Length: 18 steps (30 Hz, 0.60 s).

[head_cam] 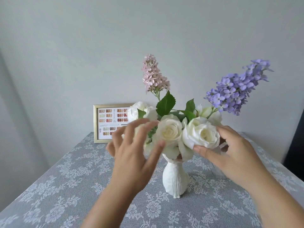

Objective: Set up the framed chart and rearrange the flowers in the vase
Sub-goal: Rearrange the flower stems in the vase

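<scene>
A white vase (175,180) stands mid-table holding several white roses, a pink lilac sprig (153,75) and a purple lilac sprig (238,88). My right hand (230,150) cups the right white rose (201,134) between thumb and fingers. Blurred by motion, my left hand (133,150) has its fingers spread around the left blooms, with the thumb touching the middle white rose (169,131). The gold framed chart (109,122) stands upright against the wall behind, its right part hidden by flowers and my left hand.
A grey tablecloth with white lace flowers (65,186) covers the table. A plain grey wall (82,55) rises right behind it. A dark object (296,137) stands at the right edge.
</scene>
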{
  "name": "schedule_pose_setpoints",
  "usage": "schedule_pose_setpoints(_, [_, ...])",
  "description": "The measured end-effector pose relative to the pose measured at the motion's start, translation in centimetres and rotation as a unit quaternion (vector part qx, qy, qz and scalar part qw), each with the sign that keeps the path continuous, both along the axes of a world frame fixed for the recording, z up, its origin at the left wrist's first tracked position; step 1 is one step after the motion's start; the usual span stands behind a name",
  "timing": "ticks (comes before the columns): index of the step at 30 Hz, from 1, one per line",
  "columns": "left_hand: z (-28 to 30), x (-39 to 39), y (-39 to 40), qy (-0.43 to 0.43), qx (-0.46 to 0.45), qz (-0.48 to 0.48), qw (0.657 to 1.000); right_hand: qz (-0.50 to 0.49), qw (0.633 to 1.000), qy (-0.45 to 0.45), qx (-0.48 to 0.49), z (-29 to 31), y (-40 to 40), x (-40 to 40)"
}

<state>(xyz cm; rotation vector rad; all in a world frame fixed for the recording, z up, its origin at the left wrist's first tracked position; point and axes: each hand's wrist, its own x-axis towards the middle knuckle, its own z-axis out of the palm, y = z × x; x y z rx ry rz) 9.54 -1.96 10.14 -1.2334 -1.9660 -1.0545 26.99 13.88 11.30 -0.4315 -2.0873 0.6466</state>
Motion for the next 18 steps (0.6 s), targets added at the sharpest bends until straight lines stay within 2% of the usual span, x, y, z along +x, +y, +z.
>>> schedule_pose_setpoints(3, [-1.5, -1.5, -0.8, -0.128, 0.121, -0.031, 0.984, 0.054, 0.997, 0.002, -0.049, -0.6, 0.3, 0.6])
schedule_pose_setpoints(5, [-2.5, -2.2, -0.8, -0.213, 0.116, -0.081, 0.967, 0.089, 0.988, 0.054, -0.112, -0.6, 0.8, 0.9])
schedule_pose_setpoints(9, [-3.2, -2.6, 0.0, -0.335, 0.108, -0.18, 0.919, 0.058, 0.964, 0.18, -0.185, -0.4, 3.7, 0.4])
schedule_pose_setpoints(11, [-3.0, -2.7, 0.5, -0.362, 0.116, -0.201, 0.903, 0.048, 0.95, 0.19, -0.245, -0.1, 5.5, -0.5])
schedule_pose_setpoints(14, [-2.5, -3.1, 1.4, -0.372, 0.135, -0.223, 0.891, 0.067, 0.943, 0.146, -0.291, 0.7, 7.0, -1.7])
schedule_pose_setpoints(18, [-0.7, -3.8, 2.6, -0.366, 0.167, -0.227, 0.887, 0.092, 0.949, 0.117, -0.277, 1.9, 7.2, -3.0])
